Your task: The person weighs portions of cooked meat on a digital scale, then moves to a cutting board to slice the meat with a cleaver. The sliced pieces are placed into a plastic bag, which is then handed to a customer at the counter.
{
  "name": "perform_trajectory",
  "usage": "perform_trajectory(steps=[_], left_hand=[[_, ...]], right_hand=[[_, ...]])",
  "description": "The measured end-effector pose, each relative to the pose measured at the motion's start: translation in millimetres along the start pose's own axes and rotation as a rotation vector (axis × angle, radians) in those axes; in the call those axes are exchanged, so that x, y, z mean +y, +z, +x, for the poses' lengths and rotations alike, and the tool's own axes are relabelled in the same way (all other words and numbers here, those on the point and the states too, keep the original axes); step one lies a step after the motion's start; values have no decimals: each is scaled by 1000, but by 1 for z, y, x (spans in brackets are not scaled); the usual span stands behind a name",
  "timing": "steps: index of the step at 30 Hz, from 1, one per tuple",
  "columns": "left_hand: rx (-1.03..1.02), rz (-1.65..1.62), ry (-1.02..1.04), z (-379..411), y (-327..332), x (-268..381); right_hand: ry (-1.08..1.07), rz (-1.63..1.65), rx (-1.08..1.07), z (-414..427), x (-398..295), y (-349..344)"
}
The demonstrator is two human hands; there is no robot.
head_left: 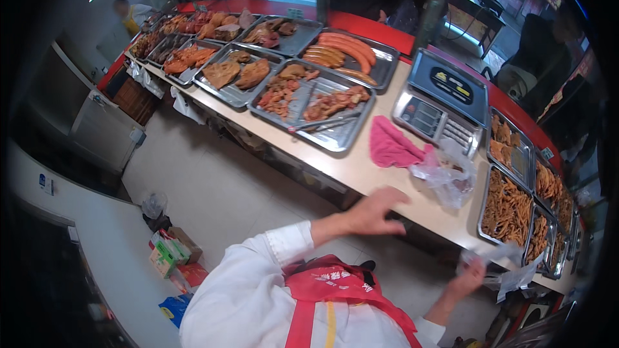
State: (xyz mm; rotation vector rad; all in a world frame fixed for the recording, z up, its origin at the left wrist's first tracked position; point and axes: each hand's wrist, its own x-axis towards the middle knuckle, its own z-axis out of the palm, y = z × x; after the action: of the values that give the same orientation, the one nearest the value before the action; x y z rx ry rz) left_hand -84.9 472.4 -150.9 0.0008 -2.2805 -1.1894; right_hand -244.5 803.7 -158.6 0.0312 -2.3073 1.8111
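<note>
My left hand (375, 212) is over the counter's near edge, blurred, its fingers spread and nothing in them. Lower right, my right hand (468, 275) grips a thin translucent plastic bag (498, 253) beside several more bags at the counter's edge. Between the hands and the scale lies a clear plastic bag (449, 179) with some brown food inside. It touches a crumpled pink cloth (394, 142). Behind them stands a digital weighing scale (440, 101) with a flat metal pan. A tray of brown chicken feet (505, 205) sits just beyond my right hand.
Metal trays of cooked meats line the counter (333, 169), including a tray of sausages (346, 53) and a divided tray (338, 142) with tongs across it. Another person (129, 14) is at the far left end. Boxes and packages (174, 256) lie on the floor at left.
</note>
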Motion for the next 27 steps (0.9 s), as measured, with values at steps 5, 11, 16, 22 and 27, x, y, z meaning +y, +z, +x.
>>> perform_trajectory(steps=[5, 11, 16, 22, 27], left_hand=[[87, -146, 225, -42, -135, 57], [354, -213, 5, -109, -311, 50], [468, -333, -242, -144, -402, 33], [545, -468, -481, -165, -512, 7], [699, -437, -528, -180, -591, -7]], right_hand=[[156, 586, -800, -191, -153, 170], [-110, 536, -1081, -269, -245, 292], [-260, 351, -1082, -292, -244, 400], [268, 512, -1620, -336, -262, 503], [405, 647, -1943, -385, -294, 592]])
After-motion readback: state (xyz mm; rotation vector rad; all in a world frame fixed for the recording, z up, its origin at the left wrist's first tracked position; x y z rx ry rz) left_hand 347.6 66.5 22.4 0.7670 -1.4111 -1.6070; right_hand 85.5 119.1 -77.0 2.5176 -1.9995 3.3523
